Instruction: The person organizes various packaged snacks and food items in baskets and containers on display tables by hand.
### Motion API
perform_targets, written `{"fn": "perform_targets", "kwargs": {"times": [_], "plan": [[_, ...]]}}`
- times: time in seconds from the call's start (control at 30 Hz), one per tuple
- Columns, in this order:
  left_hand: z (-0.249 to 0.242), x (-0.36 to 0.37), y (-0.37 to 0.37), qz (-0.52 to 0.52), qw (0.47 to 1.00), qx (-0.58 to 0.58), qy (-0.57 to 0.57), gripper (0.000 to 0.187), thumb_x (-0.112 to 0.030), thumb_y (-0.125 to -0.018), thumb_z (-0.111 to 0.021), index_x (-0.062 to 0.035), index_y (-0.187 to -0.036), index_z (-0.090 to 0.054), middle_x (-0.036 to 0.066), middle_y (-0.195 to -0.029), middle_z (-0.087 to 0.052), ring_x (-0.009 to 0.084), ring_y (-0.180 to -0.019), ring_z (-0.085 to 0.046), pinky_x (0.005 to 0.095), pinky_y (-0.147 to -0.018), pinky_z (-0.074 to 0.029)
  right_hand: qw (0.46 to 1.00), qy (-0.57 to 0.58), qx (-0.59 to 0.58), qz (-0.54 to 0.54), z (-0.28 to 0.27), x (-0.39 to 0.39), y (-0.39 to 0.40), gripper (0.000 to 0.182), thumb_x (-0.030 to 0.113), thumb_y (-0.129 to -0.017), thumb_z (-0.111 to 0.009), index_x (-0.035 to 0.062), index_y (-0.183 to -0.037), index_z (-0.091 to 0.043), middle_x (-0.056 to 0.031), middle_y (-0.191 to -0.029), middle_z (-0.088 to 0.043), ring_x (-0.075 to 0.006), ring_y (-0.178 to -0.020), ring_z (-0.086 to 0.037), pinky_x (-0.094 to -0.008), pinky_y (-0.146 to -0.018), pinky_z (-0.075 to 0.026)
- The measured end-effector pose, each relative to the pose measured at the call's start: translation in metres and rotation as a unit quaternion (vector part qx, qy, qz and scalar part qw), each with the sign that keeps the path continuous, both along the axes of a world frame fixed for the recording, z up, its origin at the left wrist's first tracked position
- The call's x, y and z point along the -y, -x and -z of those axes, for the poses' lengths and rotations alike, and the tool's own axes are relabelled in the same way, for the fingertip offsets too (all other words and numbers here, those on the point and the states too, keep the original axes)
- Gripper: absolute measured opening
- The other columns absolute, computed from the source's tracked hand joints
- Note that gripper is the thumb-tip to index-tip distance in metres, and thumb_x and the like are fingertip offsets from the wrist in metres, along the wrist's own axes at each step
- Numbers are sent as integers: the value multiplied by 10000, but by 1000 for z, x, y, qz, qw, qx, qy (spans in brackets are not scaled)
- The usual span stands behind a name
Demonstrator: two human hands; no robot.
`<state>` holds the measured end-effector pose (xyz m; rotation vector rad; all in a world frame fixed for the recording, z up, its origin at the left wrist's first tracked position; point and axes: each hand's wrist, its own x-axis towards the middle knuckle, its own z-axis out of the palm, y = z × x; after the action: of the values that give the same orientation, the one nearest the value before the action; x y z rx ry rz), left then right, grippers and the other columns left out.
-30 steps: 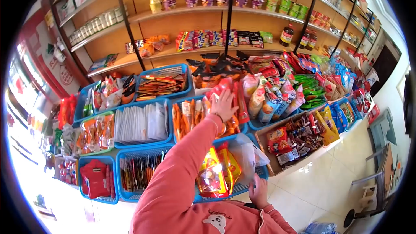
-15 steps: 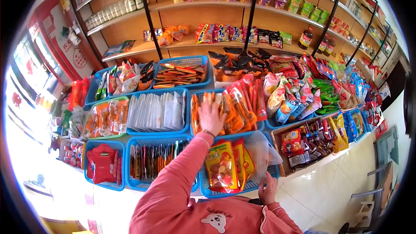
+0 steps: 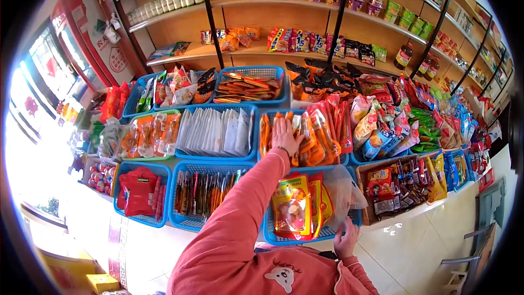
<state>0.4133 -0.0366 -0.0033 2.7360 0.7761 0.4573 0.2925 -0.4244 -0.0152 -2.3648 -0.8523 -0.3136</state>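
My left hand (image 3: 285, 135) lies palm down on the orange snack packets (image 3: 314, 141) standing in a blue basket (image 3: 263, 114), its fingers stretched out. Low at the front, my right hand (image 3: 346, 239) is by the right corner of another blue basket (image 3: 268, 236). Its fingers are curled, and what they hold, if anything, cannot be made out. Inside that basket are yellow and red snack bags (image 3: 292, 207), with a clear plastic bag (image 3: 339, 188) at their right, its lower end close to my right hand.
White packets (image 3: 213, 131) fill the basket left of my left hand. Thin upright packets (image 3: 204, 192) and red packages (image 3: 139, 190) are in baskets in front. A cardboard box (image 3: 363, 207) of snacks stands at right. Shelves (image 3: 245, 54) with cups and bottles line the back.
My view has shifted, so the baskets and shelves appear farther right. My left hand stays on the orange packets, its fingers seen more flat. The right hand remains by the front basket's corner.
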Motion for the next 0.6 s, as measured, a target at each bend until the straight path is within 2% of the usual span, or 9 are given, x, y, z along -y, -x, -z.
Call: {"fn": "perform_targets", "kwargs": {"times": [0.07,0.1,0.2,0.27,0.4,0.47,0.5,0.53,0.6], "plan": [[-26,1,5,33,994,-72,78,785,-564,-888,-471,-36,-1437,-283,205,-1526,-173,339,-1434,-95,438,-1155,-90,1000,-5,18,1,-1,-1,-4,457,34,-778,-603,-2,-1222,-501,-171,-946,-580,-346,-859,-528,-435,-807,-406],[-33,3,9,40,994,-63,80,766,-552,-876,-508,-66,-1434,-308,195,-1517,-208,336,-1428,-127,457,-1146,-114,1000,-8,22,2,-1,-2,-6,457,34,-778,-603,-2,-1222,-501,-171,-946,-580,-346,-859,-528,-435,-807,-406],[-51,0,37,66,995,-6,78,744,-521,-871,-542,-57,-1416,-338,184,-1497,-263,338,-1410,-181,470,-1134,-146,1000,-3,-4,4,-5,2,-5,464,32,-782,-611,7,-1232,-497,-178,-948,-575,-355,-866,-526,-438,-813,-412],[-44,0,59,43,997,45,47,701,-479,-860,-578,-53,-1381,-383,167,-1468,-324,346,-1386,-236,484,-1123,-174,997,-3,-83,-1,-19,4,-2,447,28,-812,-611,18,-1242,-488,-193,-1111,-559,-353,-952,-530,-415,-840,-437],[-21,3,89,22,994,90,52,682,-477,-865,-567,-57,-1375,-397,163,-1455,-341,356,-1382,-232,500,-1115,-175,997,-35,-69,10,-27,1,0,443,37,-822,-616,11,-1244,-485,-198,-1144,-542,-367,-1007,-528,-408,-872,-450],[-19,10,96,62,996,-37,-45,705,-521,-880,-506,-60,-1401,-389,125,-1469,-347,340,-1406,-184,527,-1107,-185,998,-31,-62,10,-25,-3,0,447,92,-812,-645,5,-1226,-503,-216,-1159,-529,-391,-1083,-515,-425,-929,-428],[-19,10,95,66,994,-69,-56,709,-549,-881,-480,-67,-1397,-405,113,-1465,-358,338,-1410,-165,516,-1115,-165,998,-32,-62,7,-23,-6,0,447,92,-812,-645,5,-1226,-503,-216,-1159,-529,-391,-1083,-515,-425,-929,-428],[-19,9,94,66,995,-62,-42,691,-537,-879,-506,-63,-1375,-425,118,-1436,-389,332,-1409,-154,478,-1121,-140,997,-12,-78,0,-20,-10,0,438,95,-809,-647,4,-1215,-512,-211,-1166,-526,-385,-1080,-514,-424,-921,-428],[-19,8,93,71,995,-55,-42,688,-534,-880,-504,-64,-1375,-425,115,-1431,-397,337,-1410,-147,474,-1128,-125,996,7,-93,-9,-20,-15,3,429,98,-806,-649,4,-1204,-521,-205,-1173,-523,-379,-1077,-513,-423,-913,-429]]}}
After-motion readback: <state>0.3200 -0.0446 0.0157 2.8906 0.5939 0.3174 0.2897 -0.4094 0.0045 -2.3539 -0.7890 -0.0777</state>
